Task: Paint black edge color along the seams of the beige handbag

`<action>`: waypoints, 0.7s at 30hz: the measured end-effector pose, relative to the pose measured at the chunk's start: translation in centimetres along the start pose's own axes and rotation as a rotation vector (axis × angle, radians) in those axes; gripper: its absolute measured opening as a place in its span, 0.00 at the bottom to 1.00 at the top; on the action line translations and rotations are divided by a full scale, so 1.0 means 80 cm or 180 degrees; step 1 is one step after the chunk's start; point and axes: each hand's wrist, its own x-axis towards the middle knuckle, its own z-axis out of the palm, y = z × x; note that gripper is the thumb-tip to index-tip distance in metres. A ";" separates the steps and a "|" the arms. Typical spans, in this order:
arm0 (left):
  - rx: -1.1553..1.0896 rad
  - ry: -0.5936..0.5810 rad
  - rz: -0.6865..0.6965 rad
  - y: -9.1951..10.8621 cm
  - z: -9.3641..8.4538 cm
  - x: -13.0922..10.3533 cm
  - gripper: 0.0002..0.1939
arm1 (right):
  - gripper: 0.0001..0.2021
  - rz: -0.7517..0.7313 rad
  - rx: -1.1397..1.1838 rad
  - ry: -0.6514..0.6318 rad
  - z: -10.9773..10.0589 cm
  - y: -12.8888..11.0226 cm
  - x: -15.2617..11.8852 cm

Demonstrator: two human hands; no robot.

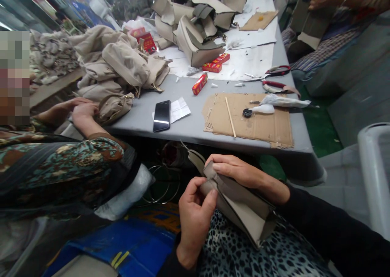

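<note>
A grey-beige piece of an unfinished bag (243,208) lies across my lap, its pale inside facing up. My left hand (195,216) pinches its near corner between thumb and fingers. My right hand (237,170) lies over the far side, fingers bent round the upper edge close to the left fingertips. A narrow strap-like part (196,160) sticks out beyond the corner. The patterned cloth (225,244) on my lap shows beneath the piece.
On the table (189,128) lie a phone (161,115), a cardboard sheet (258,126) with a stick, scissors (271,73), red boxes (200,84) and piled bag pieces (195,41). A co-worker's hands (83,110) handle a beige bag at left. A blue crate (122,244) stands beside me.
</note>
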 end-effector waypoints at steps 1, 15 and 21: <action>-0.0017 0.0028 0.0015 0.000 0.000 0.000 0.11 | 0.20 -0.0038 -0.0050 0.0009 0.000 -0.001 0.000; -0.0174 0.0203 -0.0230 -0.011 -0.010 0.004 0.17 | 0.09 -0.0181 0.0196 -0.0151 -0.001 0.001 0.001; -0.0395 0.0144 -0.0584 -0.001 -0.018 0.012 0.16 | 0.15 -0.0064 0.0239 -0.0029 0.007 0.001 0.002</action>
